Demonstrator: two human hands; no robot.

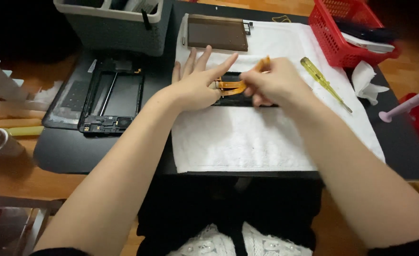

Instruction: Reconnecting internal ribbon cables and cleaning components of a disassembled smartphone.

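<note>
On a white towel (247,142) lies a black device part (228,97) with orange flex ribbon cables (232,86) on it. My left hand (197,80) rests on its left end, fingers spread, thumb side pressing near the ribbons. My right hand (278,83) is closed over the part's right side and holds a thin orange stick-like tool (262,64) that points up and left. Most of the black part is hidden under both hands.
A black tablet frame (110,97) lies left of the towel on a dark mat (76,151). A brownish flat panel (217,32) sits at the towel's top. A yellow screwdriver (323,81), red basket (347,33), grey bin (114,23) and crumpled tissue (367,81) surround it.
</note>
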